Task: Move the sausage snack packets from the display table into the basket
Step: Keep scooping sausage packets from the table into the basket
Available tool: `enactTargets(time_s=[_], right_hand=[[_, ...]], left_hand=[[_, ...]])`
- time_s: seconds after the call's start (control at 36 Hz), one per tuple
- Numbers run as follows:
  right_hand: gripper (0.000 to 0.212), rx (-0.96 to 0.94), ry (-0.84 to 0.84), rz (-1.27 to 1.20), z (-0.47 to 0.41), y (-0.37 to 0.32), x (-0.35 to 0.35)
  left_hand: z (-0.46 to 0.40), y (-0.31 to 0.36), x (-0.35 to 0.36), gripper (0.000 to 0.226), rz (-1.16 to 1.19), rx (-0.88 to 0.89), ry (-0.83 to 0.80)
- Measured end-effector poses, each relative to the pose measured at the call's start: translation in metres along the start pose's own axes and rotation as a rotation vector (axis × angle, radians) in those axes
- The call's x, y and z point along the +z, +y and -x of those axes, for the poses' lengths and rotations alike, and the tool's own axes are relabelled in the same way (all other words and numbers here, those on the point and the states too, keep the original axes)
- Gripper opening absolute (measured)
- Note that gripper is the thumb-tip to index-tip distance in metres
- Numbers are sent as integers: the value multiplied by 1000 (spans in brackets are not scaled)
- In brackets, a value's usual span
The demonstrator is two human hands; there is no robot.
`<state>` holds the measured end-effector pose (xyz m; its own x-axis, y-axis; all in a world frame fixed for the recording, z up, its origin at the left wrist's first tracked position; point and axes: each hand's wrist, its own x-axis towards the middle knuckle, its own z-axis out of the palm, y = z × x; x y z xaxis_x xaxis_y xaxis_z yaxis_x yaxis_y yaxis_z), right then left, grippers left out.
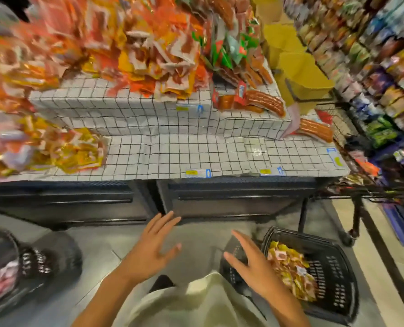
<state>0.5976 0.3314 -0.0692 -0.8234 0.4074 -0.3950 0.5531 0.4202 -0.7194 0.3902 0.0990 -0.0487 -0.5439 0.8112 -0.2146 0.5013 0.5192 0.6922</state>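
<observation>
Now | packets (pixel 290 270): yellow-orange, heaped in basket (pixel 333 274) | both hands' fingers spread, empty

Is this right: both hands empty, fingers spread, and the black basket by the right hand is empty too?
Not quite. The head view shows the left hand and right hand empty, fingers spread, but the black basket by the right hand already holds a heap of yellow packets.

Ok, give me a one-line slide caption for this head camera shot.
Both hands, left and right, open and empty above a black basket of yellow snack packets, facing the display table.
</observation>
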Motion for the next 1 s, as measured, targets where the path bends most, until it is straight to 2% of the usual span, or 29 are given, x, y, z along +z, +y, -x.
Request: enactTargets(time_s=[0.08, 0.19, 0.36, 0.42, 0.53, 0.69, 0.83, 1.0], right_hand=[[79, -14, -95, 45, -9, -24, 24], [59, -22, -200, 140, -25, -54, 45], [50, -7, -344, 225, -56, -105, 61], [44, -27, -366, 223, -70, -123, 66], [47, -121, -379, 270, -103, -161, 80], [46, -251, -399, 270, -166, -211, 113], [45, -290, -450, 239, -222, -252, 144], [49, -333, -429, 164, -292, -301, 176]], left_hand=[[33, -41, -14, 66, 5, -56, 39], [77, -86, -25, 68, 60, -178, 115], [139, -136, -29, 59, 165, -394, 273], [156, -148, -34, 57, 212, -495, 350], [177, -166, -47, 54, 245, -634, 467], [176, -193, -83, 47, 250, -674, 503], [158, -214, -129, 44, 270, -671, 578], [123, -234, -196, 44, 242, -666, 585]])
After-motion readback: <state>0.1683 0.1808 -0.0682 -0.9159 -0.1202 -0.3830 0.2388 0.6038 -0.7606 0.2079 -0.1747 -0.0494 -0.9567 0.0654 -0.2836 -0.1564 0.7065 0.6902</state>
